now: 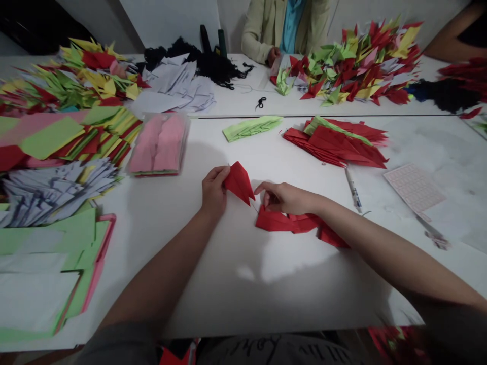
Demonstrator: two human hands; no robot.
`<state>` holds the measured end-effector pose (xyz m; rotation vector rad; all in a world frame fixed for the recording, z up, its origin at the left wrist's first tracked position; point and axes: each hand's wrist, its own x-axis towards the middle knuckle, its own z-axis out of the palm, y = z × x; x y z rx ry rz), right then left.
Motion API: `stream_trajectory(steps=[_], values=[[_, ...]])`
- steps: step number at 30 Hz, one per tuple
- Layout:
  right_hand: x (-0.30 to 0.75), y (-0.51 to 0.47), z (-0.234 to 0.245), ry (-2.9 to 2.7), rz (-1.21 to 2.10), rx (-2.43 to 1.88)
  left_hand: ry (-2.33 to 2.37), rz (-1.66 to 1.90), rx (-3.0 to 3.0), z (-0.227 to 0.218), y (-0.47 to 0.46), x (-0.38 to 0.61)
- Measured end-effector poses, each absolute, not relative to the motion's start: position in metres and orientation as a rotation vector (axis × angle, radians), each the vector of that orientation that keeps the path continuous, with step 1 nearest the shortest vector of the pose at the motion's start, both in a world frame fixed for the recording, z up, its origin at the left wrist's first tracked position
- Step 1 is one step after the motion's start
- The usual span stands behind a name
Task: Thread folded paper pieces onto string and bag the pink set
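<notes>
My left hand (215, 192) pinches a red folded paper piece (239, 183) by its upper left edge, above the middle of the white table. The piece has two points facing down and right. My right hand (283, 198) is beside these points, its index fingertip stretched to them and its other fingers curled. What the curled fingers hold, if anything, is hidden. A thin line like a thread shows just below the points. Under my right hand and forearm lie more red folded paper pieces (272, 220) in a row, partly covered.
Beyond my hands lie a light green folded strip stack (251, 128) and a red folded stack (338, 142). A pen (353, 188) and sticker sheet (414, 187) lie right. Pink packets (159, 144) and paper piles (64, 134) stand left. A person (285, 25) sits opposite, near colourful folded paper (353, 66).
</notes>
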<state>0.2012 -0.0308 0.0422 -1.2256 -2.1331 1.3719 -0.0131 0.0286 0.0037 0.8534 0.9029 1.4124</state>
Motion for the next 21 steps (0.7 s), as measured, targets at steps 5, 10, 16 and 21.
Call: stream_trajectory(steps=[5,10,16,21], values=[[0.209,-0.044,0.043,-2.108,1.273,-1.222,0.965,1.41,0.883,0.005,0.028,-0.012],[0.187,-0.059,0.049,-2.084,1.078,-1.259,0.954,1.346,1.016,0.007,0.022,-0.01],[0.165,-0.048,0.037,-1.534,1.244,-1.351,0.954,1.264,1.109,0.007,0.014,-0.007],[0.17,-0.045,0.037,-1.654,1.308,-1.392,0.913,1.226,0.984,0.008,0.014,-0.007]])
